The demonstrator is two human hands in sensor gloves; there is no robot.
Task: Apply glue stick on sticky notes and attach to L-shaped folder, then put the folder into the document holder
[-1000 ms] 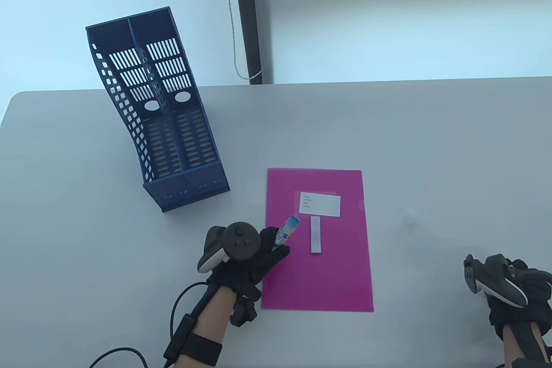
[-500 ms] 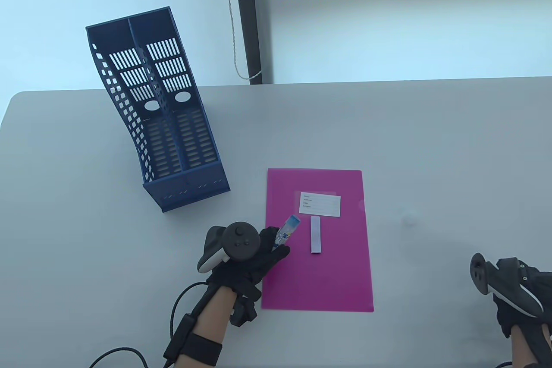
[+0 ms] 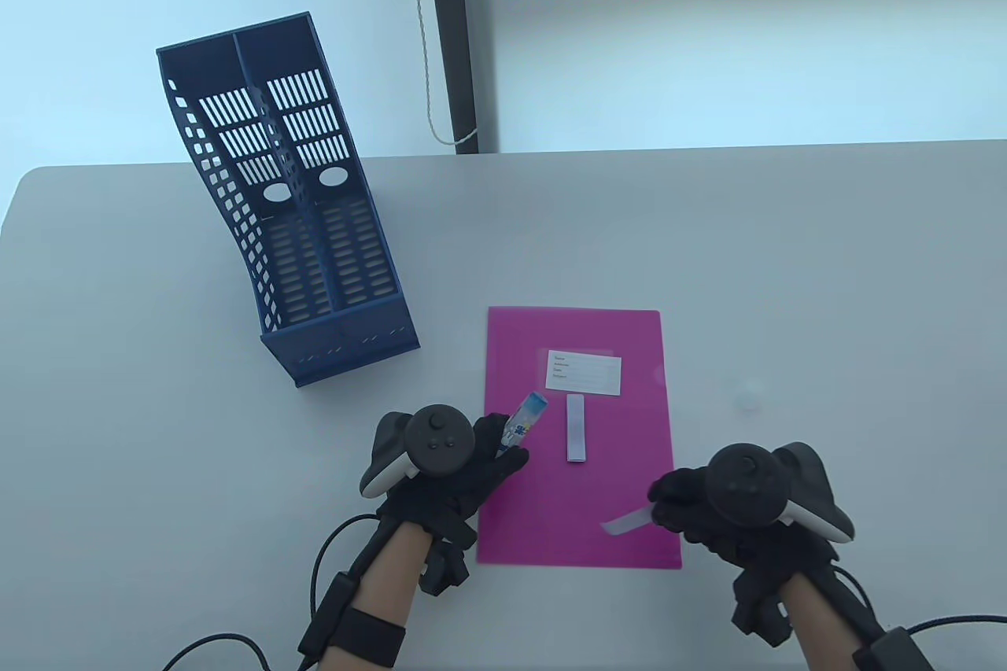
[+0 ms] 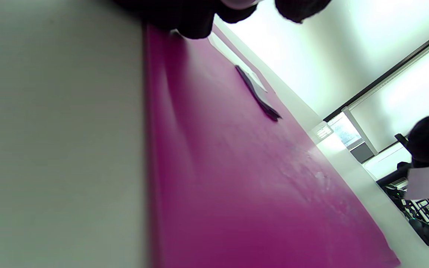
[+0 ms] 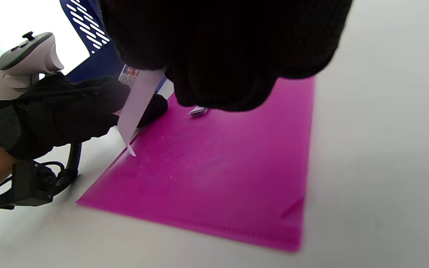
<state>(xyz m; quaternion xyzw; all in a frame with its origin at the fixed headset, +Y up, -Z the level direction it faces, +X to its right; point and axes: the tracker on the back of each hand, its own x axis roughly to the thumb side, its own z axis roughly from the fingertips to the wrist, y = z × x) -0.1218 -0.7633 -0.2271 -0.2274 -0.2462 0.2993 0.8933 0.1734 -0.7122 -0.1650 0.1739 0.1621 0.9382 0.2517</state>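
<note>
Plainly the thing in play is a single sticky note (image 3: 627, 521), a thin pale strip that looks nearly weightless and floppy; pinched by one end in the right hand (image 3: 712, 514), it juts out over the near right part of the folder (image 3: 582, 498) and, in the right wrist view, hangs down to a free corner just above the magenta sheet. Such a strip is best held by one short end, as it is now, so that the rest of its face is free for the glue; a firmer squeeze would likely crease it. The glue stick (image 3: 523, 423) is light, stiff and easy to hold around its barrel, which is how the left hand (image 3: 448, 466) has it, fingers curled round it at the folder's left edge, tip pointing up and to the right. The folder itself lies flat on the surface (image 3: 787, 270); it looks thin, glossy and probably slippery, so it would be taken at an edge and slid or lifted with care. A white label (image 3: 584, 373) and a small pad of notes (image 3: 577, 428) lie on it, and the blue document holder (image 3: 299, 230) stands well apart to the far left. Compared with half a second ago, the right hand has come in from the surface's right edge to the folder's near right corner, now showing the note, while the left hand, glue stick and pad have not moved.
</note>
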